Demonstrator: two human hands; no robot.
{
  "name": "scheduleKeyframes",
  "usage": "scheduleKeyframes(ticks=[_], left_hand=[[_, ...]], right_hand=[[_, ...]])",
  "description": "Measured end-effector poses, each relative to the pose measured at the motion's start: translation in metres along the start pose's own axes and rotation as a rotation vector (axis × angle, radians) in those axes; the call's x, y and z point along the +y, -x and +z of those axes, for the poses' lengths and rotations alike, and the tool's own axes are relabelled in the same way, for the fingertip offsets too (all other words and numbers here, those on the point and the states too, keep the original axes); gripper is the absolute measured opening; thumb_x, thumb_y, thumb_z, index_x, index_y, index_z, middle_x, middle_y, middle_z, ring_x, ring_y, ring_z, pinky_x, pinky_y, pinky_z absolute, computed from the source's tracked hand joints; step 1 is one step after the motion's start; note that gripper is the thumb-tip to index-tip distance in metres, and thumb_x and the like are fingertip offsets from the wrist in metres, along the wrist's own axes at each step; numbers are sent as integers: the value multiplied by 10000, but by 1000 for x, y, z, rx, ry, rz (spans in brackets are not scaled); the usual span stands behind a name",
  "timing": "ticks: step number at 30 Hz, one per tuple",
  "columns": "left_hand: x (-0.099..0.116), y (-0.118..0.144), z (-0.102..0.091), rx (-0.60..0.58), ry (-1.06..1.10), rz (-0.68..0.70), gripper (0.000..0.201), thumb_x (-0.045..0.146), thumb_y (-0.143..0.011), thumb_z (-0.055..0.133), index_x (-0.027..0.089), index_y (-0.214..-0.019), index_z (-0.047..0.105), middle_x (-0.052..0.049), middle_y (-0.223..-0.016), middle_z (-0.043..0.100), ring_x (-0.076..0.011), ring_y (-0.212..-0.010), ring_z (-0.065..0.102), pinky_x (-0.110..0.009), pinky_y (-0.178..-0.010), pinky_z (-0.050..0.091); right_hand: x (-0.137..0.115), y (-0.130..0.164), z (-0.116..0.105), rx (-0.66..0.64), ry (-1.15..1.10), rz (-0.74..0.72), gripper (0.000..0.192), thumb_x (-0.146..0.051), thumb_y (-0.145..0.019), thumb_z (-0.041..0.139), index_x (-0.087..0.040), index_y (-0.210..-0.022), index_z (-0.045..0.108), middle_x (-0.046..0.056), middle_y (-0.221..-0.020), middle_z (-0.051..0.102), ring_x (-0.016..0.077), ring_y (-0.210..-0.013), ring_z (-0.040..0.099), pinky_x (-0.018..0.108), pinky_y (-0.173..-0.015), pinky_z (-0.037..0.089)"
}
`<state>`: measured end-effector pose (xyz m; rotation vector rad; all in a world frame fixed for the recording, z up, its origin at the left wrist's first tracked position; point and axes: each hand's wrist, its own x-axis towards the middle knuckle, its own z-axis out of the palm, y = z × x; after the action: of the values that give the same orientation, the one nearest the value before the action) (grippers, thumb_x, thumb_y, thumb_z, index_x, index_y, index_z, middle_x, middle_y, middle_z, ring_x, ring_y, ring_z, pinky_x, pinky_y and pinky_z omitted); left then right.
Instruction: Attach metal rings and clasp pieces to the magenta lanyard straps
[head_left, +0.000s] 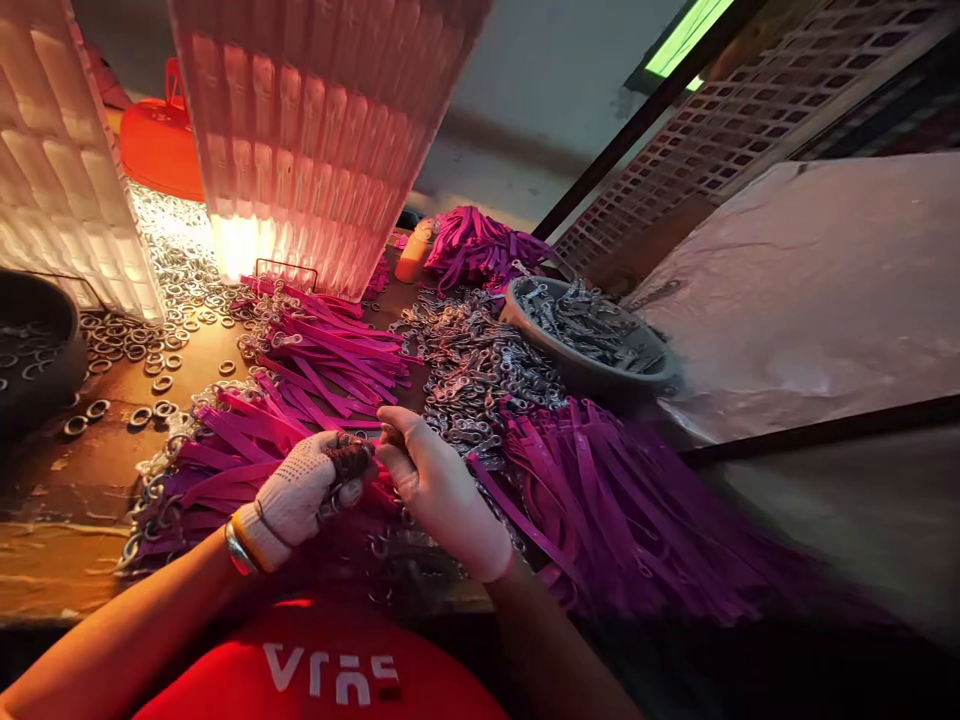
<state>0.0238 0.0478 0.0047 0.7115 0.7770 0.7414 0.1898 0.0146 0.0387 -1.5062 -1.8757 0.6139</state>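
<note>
**Gloved hands met over a heap of purple straps**

Nearest the camera lay a red cloth [322, 670] with white lettering; just above it, two forearms reached onto the wooden table [67, 540]. The left hand [300, 495], in a white knitted glove with bangles at the wrist, was curled closed around a small dark part with metal showing under its fingers; what exactly it gripped could not be told. The right hand [439, 490], in a pale glove, touched the left at the fingertips, its fingers bent inward and pinching at the same spot; whether it held anything of its own was hidden. Both hands sat on top of the near pile of purple straps [225, 460], whose ends carried metal rings; a second blurred strap pile [622, 500] spread to the right. Further back lay more straps [337, 350] beside a heap of metal clasps [472, 370]; a dark bowl [585, 370] of clasps stood right of that heap. Loose metal rings [150, 330] were scattered on the left, near another dark bowl [37, 350]. Farthest stood ribbed translucent panels [315, 130], an orange lid [157, 145] and another strap bundle [480, 245].
</note>
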Motion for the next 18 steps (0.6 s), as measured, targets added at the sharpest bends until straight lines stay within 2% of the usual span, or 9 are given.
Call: scheduleKeyframes(ticks=[3, 7, 12, 15, 18], left_hand=[[2, 4, -6, -33, -118, 19, 282, 396, -799, 689, 146, -725, 580, 38, -522, 478, -59, -414, 397, -174, -399, 303], [10, 6, -9, -112, -185, -57, 318, 428, -804, 664, 144, -695, 570, 25, -517, 485, -54, -385, 357, -183, -371, 249], [13, 0, -17, -234, -203, -87, 261, 385, -727, 694, 145, -734, 592, 19, -555, 514, -61, -403, 382, -191, -384, 263], [9, -2, -22, -244, -238, -148, 248, 370, -709, 683, 133, -735, 614, 13, -567, 517, -57, -411, 368, -193, -387, 240], [4, 2, -23, -211, -215, -121, 242, 350, -699, 701, 127, -767, 638, 2, -621, 543, -66, -478, 405, -192, -431, 290]], right_hand=[[1, -1, -1, -45, -2, -57, 372, -282, -1008, 476, -191, -1368, 504, 111, -1255, 656, 221, -1154, 626, 383, -1020, 487], [3, -6, -6, -66, -3, -165, 353, -205, -1015, 445, -226, -1361, 512, 90, -1246, 639, 192, -1173, 607, 357, -1044, 474], [4, -19, -12, -308, 7, -378, 339, -162, -1011, 447, -199, -1331, 553, 97, -1201, 627, 173, -1133, 596, 306, -978, 490], [4, -22, -15, -374, 46, -387, 252, -191, -996, 505, -197, -1213, 632, 73, -1076, 663, 171, -1010, 623, 287, -893, 495], [2, -19, -15, -344, 143, -334, 154, -184, -962, 537, -196, -1000, 686, 38, -923, 669, 156, -851, 619, 263, -787, 460]])
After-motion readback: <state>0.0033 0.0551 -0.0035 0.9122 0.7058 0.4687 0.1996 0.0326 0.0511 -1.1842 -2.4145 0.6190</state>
